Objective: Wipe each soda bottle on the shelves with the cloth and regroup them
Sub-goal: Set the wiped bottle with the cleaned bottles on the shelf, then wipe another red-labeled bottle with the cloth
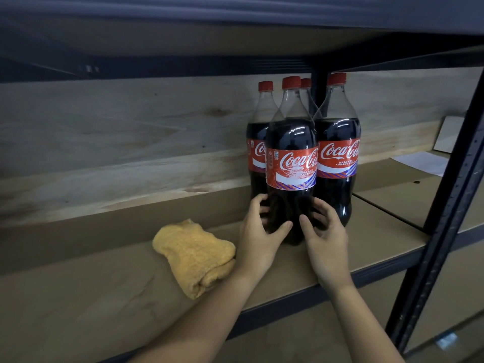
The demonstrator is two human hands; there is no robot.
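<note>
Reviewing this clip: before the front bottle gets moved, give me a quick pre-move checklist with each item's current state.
1. Left hand grips the front bottle low on its side: ok.
2. Right hand grips the other side: ok.
3. Front bottle upright, red cap on: ok.
4. Yellow cloth within reach: ok, but it lies on the shelf, in neither hand.
5. Front bottle already wiped: cannot tell.
6. Gap to the right bottle: cannot tell.

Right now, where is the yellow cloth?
In the head view the yellow cloth lies bunched on the shelf board, just left of the left hand, which grips the front bottle together with the right hand.
</note>
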